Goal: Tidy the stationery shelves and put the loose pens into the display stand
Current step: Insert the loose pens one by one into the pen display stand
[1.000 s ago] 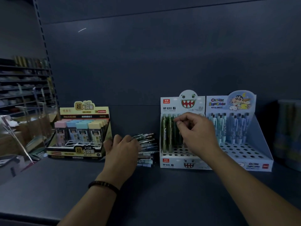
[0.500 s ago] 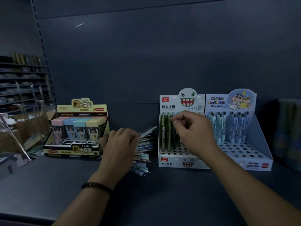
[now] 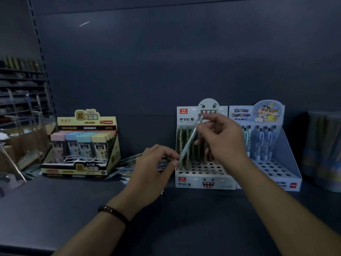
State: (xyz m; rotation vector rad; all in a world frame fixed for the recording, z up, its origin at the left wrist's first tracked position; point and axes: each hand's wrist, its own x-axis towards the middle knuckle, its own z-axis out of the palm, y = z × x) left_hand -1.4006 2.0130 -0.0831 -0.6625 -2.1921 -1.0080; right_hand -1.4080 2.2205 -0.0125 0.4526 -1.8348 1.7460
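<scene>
A white monster-face display stand (image 3: pixel 204 181) sits on the dark shelf, with several green pens standing in its back left holes. My right hand (image 3: pixel 219 139) hovers over it, pinching a pale blue pen (image 3: pixel 190 141) that slants down to the left. My left hand (image 3: pixel 153 174) is at the pen's lower end, fingertips closed near it. Whether they touch the pen I cannot tell. A heap of loose pens (image 3: pixel 127 163) lies on the shelf behind my left hand, partly hidden by it.
A yellow box of pastel lead cases (image 3: pixel 83 145) stands to the left. A blue cartoon display stand (image 3: pixel 273 163) with blue pens sits right of the white one. A stack of packs (image 3: pixel 323 150) is at far right. The dark shelf (image 3: pixel 55 209) spreads in front.
My right hand has lifted from the stand's green pens and now holds a pale blue pen. My left hand rose from the loose pile toward the pen's lower end.
</scene>
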